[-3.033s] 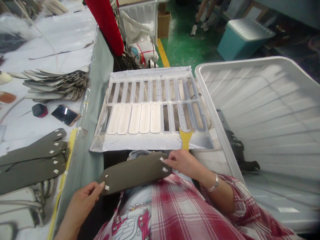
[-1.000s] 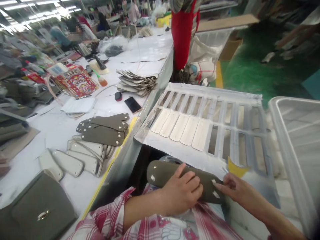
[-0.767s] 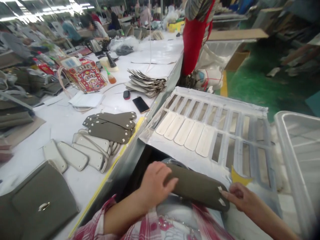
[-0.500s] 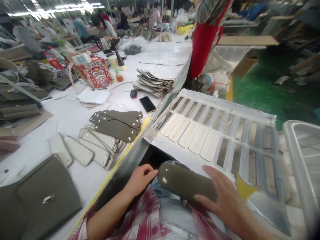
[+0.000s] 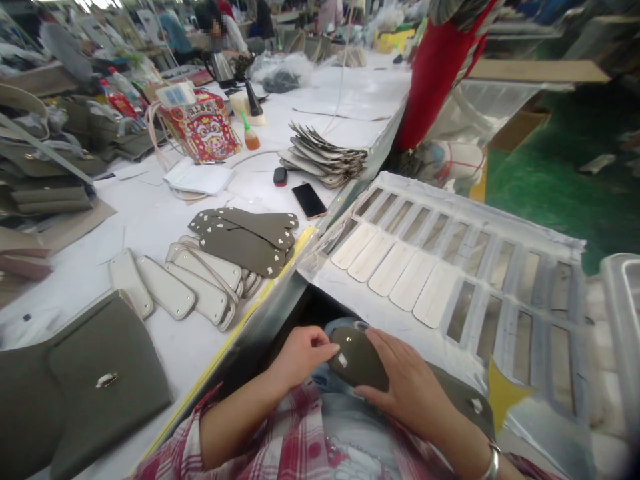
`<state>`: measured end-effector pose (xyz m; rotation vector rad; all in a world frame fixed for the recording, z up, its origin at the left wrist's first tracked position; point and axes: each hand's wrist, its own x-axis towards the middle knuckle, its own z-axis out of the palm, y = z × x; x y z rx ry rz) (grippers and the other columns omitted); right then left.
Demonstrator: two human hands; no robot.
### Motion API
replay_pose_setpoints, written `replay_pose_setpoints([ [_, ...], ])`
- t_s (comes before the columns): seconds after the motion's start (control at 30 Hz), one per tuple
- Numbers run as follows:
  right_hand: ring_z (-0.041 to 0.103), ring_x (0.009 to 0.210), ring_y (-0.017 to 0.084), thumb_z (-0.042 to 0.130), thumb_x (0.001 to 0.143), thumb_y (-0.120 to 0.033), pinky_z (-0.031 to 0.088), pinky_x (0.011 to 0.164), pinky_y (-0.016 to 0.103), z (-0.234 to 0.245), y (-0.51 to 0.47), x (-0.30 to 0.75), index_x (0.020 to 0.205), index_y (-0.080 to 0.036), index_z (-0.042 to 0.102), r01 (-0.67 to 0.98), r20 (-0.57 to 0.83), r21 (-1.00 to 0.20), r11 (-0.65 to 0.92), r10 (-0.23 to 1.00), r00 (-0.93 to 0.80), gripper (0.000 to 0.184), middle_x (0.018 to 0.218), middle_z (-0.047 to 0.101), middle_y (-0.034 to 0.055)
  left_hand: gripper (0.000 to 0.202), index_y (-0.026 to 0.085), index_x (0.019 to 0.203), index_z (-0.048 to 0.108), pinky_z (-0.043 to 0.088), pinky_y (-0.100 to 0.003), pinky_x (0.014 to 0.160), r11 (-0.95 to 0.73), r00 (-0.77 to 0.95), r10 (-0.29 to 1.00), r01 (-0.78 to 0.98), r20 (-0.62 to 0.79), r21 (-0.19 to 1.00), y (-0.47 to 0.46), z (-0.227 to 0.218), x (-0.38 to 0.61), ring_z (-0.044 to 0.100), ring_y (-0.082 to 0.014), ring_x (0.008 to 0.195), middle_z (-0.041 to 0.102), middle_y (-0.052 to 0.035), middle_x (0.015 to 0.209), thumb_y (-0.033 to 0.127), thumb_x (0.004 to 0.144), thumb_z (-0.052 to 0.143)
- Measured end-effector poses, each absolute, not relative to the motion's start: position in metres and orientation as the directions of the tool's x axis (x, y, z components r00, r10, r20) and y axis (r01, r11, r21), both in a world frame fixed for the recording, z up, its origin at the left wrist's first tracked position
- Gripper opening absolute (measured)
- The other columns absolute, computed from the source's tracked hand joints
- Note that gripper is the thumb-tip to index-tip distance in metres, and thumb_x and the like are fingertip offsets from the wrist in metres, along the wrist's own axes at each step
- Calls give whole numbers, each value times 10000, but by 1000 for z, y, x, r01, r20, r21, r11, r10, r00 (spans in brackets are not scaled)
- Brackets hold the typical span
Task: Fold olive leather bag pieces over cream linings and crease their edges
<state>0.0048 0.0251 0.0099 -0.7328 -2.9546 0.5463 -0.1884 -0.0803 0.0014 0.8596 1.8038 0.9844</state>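
Note:
A long olive-grey panel with rounded ends lies across my lap. A small metal stud and a white scrap show near its left end; another white scrap is near its right end. My left hand pinches with thumb and forefinger at the panel's left tip. Over the panel's middle lies my right hand, its thumb on the near edge and its fingers along the far one. Left of my hands, several cream panels with studs are fanned out on the table, beside a stack of olive-grey panels with white scrap marks.
A slotted white rack stands at right, several cream panels in its slots. The white table holds an olive bag piece, a phone, a stack of pieces and a red bag. A person in a red apron stands beyond.
My right hand has slid left along the panel towards its studded end, uncovering the right end. The left hand stays at the left tip. The whole view has shifted slightly.

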Motion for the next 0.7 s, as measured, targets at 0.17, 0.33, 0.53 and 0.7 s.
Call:
replay_pose_setpoints([
  [0.17, 456, 1153, 292, 626, 676, -527, 393, 953, 470, 12, 25, 2, 1301, -150, 381, 447, -35, -382, 809, 471, -881, 770, 1277, 478, 153, 232, 133, 614, 594, 326, -205, 498, 454, -346, 867, 254, -358, 854, -76, 4, -193, 437, -93, 528, 527, 25, 552, 352, 688, 620],
  [0.33, 458, 1149, 298, 618, 677, -536, 398, 943, 467, 17, 24, -3, 1304, -161, 373, 446, -55, -405, 798, 466, -883, 771, 1277, 473, 152, 226, 140, 593, 579, 323, -206, 490, 447, -280, 885, 278, -373, 851, -72, 3, -198, 442, -95, 524, 525, 26, 545, 346, 675, 624],
  [0.53, 442, 1160, 284, 593, 718, -523, 375, 969, 458, 12, 17, -16, 1289, -161, 398, 449, -48, -382, 808, 468, -883, 704, 1279, 469, 140, 213, 144, 592, 544, 313, -205, 485, 442, -275, 887, 273, -371, 855, -72, 1, -197, 417, -88, 525, 501, 36, 555, 326, 682, 610],
  [0.7, 445, 1150, 276, 602, 718, -496, 372, 973, 452, 12, 14, -19, 1266, -146, 428, 480, -39, -365, 797, 502, -864, 673, 1269, 478, 134, 202, 157, 604, 478, 295, -199, 483, 397, -277, 904, 263, -326, 879, -73, -3, -194, 379, -78, 528, 440, 58, 554, 292, 693, 599],
])
